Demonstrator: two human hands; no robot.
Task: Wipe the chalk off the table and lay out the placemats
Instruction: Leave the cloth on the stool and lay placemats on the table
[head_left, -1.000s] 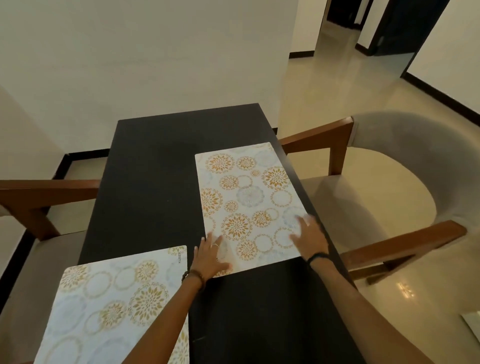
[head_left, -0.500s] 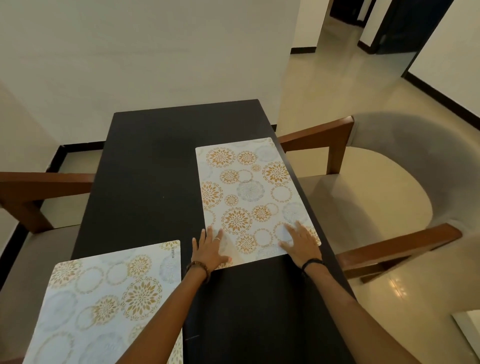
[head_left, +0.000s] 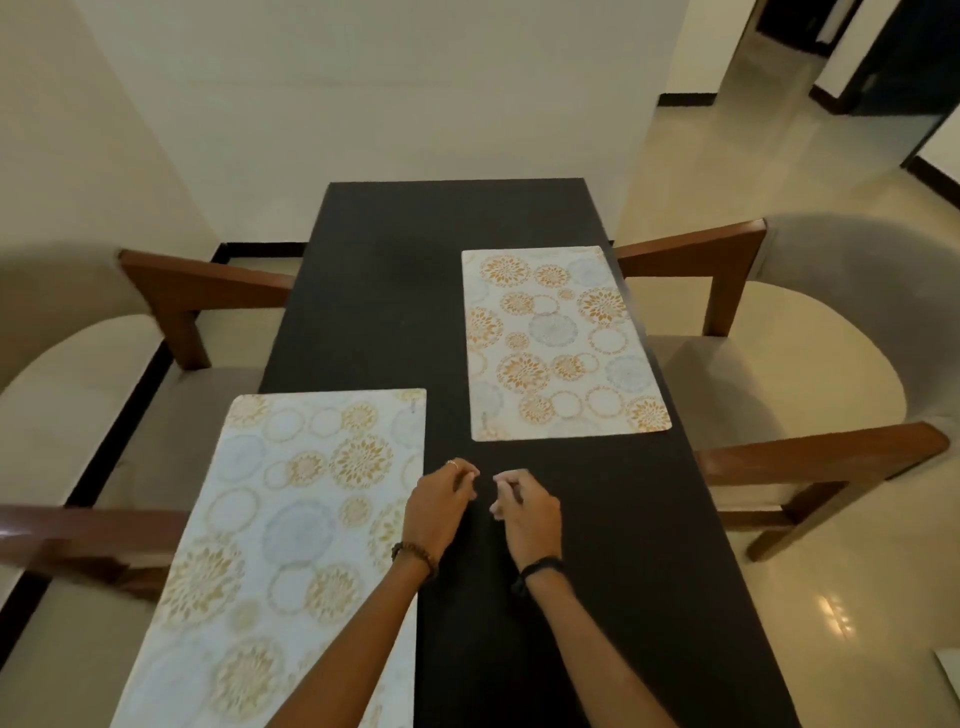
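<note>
Warm, dim indoor light gives the scene a yellowish cast. The glossy floor (head_left: 836, 618) carries a small bright glare (lower right). Wide-angle distortion curves the chairs (head_left: 810, 332) at both edges, and the whole frame is softly motion-blurred.

Both hands are withdrawn from the far placemat (head_left: 561, 343), where they were pressed flat before. The left hand (head_left: 439, 501) and right hand (head_left: 527, 512) are now loosely curled, held nearer than that mat's near edge.
</note>
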